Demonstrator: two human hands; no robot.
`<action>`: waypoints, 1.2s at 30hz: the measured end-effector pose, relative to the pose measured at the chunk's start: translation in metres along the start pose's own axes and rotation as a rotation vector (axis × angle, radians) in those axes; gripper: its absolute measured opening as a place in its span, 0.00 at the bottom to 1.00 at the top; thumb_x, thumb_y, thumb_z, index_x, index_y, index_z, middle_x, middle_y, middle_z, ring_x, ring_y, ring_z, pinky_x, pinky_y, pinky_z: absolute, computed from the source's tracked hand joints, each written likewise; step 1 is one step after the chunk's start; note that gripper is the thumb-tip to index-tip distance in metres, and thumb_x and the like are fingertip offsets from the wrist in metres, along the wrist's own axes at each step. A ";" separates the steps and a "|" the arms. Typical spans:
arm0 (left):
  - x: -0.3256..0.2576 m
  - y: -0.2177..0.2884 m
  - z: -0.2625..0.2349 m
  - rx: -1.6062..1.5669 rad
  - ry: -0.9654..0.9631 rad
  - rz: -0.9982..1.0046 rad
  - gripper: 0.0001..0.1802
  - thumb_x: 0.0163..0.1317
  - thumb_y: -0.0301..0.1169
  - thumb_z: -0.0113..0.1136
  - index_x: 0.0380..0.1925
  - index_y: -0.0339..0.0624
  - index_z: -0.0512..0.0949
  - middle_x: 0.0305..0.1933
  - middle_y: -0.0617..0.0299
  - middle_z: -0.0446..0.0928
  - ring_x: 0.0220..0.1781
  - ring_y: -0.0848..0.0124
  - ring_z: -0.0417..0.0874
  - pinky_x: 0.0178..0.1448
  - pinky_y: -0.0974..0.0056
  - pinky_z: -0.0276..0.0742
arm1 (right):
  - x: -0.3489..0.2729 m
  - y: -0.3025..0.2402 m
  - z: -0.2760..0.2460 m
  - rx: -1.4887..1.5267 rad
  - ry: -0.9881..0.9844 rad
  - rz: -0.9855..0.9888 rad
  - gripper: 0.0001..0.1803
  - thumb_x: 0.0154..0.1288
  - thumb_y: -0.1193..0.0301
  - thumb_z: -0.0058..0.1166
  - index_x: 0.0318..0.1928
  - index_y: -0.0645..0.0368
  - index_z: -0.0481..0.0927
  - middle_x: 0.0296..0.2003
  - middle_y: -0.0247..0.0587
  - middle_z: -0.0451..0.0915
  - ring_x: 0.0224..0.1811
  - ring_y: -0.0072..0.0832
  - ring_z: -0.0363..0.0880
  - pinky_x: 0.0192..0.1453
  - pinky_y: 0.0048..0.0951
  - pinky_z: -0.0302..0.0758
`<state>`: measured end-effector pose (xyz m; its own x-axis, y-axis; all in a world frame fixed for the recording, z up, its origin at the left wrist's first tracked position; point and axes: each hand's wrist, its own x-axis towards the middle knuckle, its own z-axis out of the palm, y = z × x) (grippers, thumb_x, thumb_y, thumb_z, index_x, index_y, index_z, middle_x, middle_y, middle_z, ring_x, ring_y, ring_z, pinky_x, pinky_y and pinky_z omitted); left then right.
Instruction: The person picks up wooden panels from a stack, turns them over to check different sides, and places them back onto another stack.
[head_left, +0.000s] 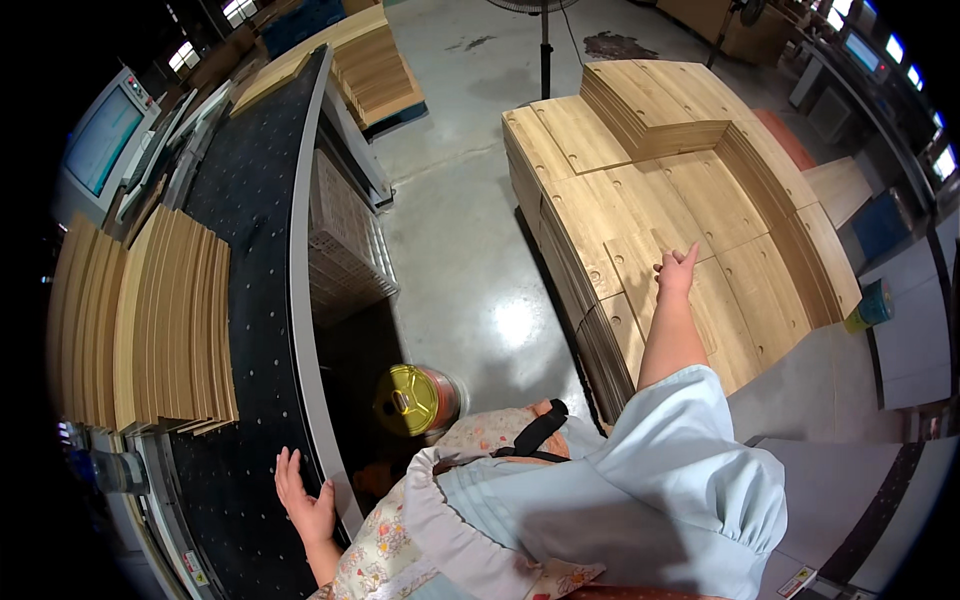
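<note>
My right hand is stretched out over a broad stack of light wooden panels. One finger points forward and the others look partly curled, with nothing seen in them. Under that hand lies a narrower wooden board, on top of the panels; whether I touch it I cannot tell. Many panels have a small round notch near one end. At the left, my left hand is at the edge of a black table dotted with small holes. Its fingers are spread and it holds nothing.
Upright wooden boards stand in rows on the black table's far-left side, near a monitor. A plastic crate sits under the table. Between table and stack stands a yellow-lidded bucket. A fan pole rises beyond.
</note>
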<state>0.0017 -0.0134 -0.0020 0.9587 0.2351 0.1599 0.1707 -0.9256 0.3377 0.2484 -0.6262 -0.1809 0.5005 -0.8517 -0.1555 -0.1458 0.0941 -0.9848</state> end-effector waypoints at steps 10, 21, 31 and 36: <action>-0.003 0.000 -0.002 0.008 -0.001 -0.013 0.36 0.41 0.25 0.62 0.57 0.42 0.69 0.67 0.55 0.64 0.70 0.54 0.59 0.73 0.53 0.49 | -0.026 -0.006 0.003 -0.308 -0.138 0.324 0.40 0.65 0.69 0.46 0.72 0.43 0.42 0.37 0.43 0.77 0.21 0.28 0.74 0.19 0.27 0.67; -0.002 0.002 -0.002 -0.008 0.001 -0.025 0.36 0.41 0.25 0.63 0.58 0.42 0.69 0.67 0.55 0.64 0.70 0.54 0.59 0.73 0.53 0.49 | -0.042 0.035 0.045 -0.592 -0.517 0.224 0.35 0.64 0.68 0.49 0.70 0.45 0.53 0.33 0.47 0.81 0.20 0.31 0.77 0.22 0.32 0.72; -0.004 -0.004 0.000 -0.004 -0.009 -0.012 0.36 0.42 0.26 0.62 0.58 0.41 0.69 0.67 0.54 0.64 0.71 0.54 0.58 0.73 0.53 0.49 | -0.046 0.067 0.029 -0.589 -0.180 0.167 0.40 0.60 0.63 0.52 0.69 0.65 0.51 0.53 0.67 0.72 0.56 0.49 0.73 0.61 0.39 0.67; -0.001 0.000 -0.003 0.020 -0.014 0.002 0.36 0.42 0.25 0.62 0.58 0.41 0.68 0.67 0.54 0.64 0.71 0.54 0.58 0.73 0.53 0.49 | -0.039 0.068 -0.013 -0.577 0.129 0.176 0.42 0.58 0.62 0.55 0.68 0.65 0.51 0.62 0.65 0.62 0.64 0.53 0.63 0.68 0.39 0.60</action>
<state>0.0005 -0.0128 0.0004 0.9621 0.2290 0.1480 0.1728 -0.9319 0.3188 0.2081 -0.5936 -0.2406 0.3247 -0.9077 -0.2659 -0.6730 -0.0241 -0.7393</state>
